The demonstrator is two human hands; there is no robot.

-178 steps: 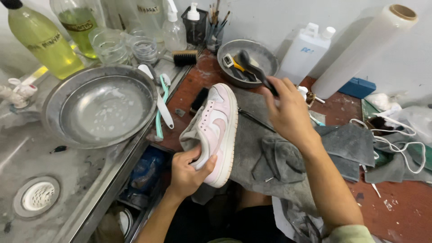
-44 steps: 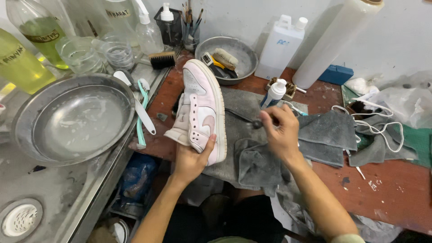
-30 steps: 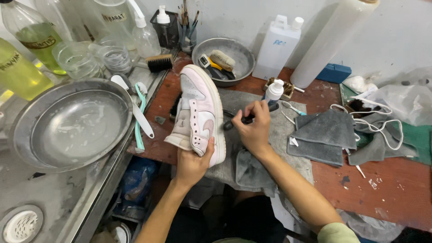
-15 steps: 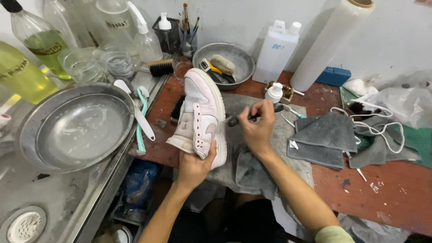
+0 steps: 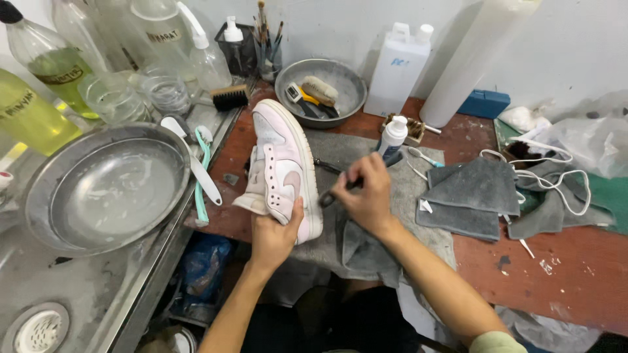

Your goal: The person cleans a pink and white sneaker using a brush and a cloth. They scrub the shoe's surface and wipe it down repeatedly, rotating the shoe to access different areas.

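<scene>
Left hand (image 5: 275,230) gripping pink sneaker (image 5: 282,167) at heel; right hand (image 5: 365,195) pinching dark tool (image 5: 330,195), seemingly brush, touching sole edge.

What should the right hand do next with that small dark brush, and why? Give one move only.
Probably bring the small dark brush sideways onto the white sole edge of the pink sneaker. The left hand grips the shoe at its heel, with the sole side turned toward the right hand, and the brush tip sits just beside that edge, so a short stroke along it looks like the natural move.
</scene>
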